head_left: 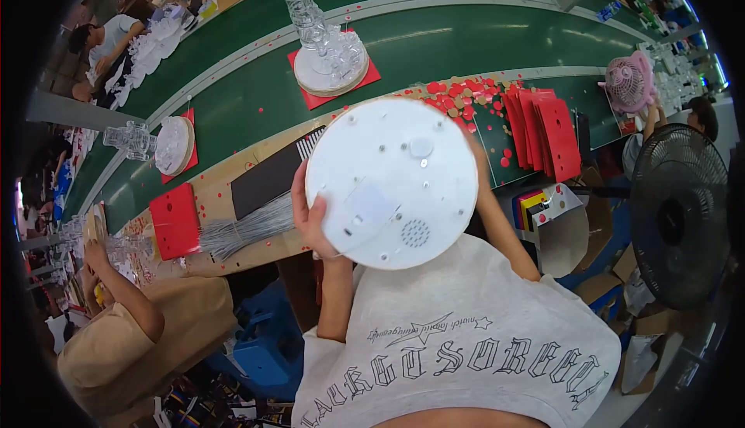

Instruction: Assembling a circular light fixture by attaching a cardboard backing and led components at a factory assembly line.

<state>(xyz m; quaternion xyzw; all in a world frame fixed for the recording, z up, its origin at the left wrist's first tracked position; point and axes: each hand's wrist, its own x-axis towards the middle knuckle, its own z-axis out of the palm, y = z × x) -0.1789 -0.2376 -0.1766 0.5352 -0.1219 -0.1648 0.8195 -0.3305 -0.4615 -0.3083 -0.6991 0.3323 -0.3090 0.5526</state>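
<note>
In front of my chest is a round white base, its underside turned up toward me, with several screws, a small oval cover, a patch of round holes and a rectangular lid. My left hand grips its left edge, thumb on the face and fingers wrapping behind. My right hand reaches behind the upper right edge; its fingers are hidden by the base. Whatever is on the far side of the base cannot be seen. Beyond it, a similar base with a clear tower-shaped piece stands on a red card.
A green conveyor crosses ahead, carrying another clear tower on its base. Red cards and red discs lie to the right, thin wires to the left. A fan stands right; a co-worker sits left.
</note>
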